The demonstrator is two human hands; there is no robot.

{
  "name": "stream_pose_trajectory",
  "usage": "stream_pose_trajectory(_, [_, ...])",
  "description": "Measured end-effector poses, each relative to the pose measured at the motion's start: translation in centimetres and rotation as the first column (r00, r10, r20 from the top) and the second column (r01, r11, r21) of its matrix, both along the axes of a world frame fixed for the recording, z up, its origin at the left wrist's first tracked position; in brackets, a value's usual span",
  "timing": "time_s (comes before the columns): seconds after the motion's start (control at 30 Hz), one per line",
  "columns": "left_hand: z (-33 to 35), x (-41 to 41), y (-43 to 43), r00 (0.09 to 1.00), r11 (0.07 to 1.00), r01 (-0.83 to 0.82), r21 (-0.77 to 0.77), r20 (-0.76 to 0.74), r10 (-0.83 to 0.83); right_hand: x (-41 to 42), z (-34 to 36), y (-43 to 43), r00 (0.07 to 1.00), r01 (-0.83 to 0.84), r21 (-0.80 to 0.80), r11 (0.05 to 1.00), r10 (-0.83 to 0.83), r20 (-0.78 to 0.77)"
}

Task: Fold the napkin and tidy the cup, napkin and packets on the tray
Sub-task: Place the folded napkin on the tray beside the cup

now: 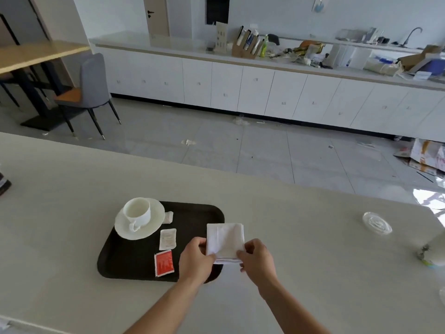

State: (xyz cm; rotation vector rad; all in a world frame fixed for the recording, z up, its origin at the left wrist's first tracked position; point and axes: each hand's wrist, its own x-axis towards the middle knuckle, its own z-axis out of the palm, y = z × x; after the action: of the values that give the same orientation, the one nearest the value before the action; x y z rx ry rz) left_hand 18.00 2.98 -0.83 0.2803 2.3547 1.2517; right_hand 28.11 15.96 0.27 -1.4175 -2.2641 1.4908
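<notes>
Both near corners of the napkin [225,238] are pinched, by left hand [196,259] and right hand [258,260]. It straddles the right edge of the tray [192,213], perhaps lifted; bare tray lies left, nearer the left hand.

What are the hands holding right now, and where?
The left hand and right hand pinch the folded napkin at its near-left and near-right corners.

Bright daylight, soft blur, fisheye edges
</notes>
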Motion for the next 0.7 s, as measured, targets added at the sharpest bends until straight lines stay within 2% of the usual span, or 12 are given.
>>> stream_pose_trajectory(0.13, [-0.1,-4.8,-2.4,0.999,0.999,0.043,0.024,-0.020,-0.042,-4.0,0.5,-3.5,0.997,0.072,0.026,0.997,-0.072,-0.003])
stream_pose_trajectory(0.37, [-0.2,-10.1,-4.0,0.975,0.980,0.196,-0.042,-0.100,-0.199,-9.1,1.1,-6.3,0.986,0.155,0.077,0.985,-0.159,0.049])
stream_pose_trajectory(0.7, [-1.9,-11.9,-2.5,0.946,0.962,0.255,-0.100,-0.179,-0.269,-12.2,-0.3,-3.9,0.988,0.112,0.125,0.986,-0.124,0.089])
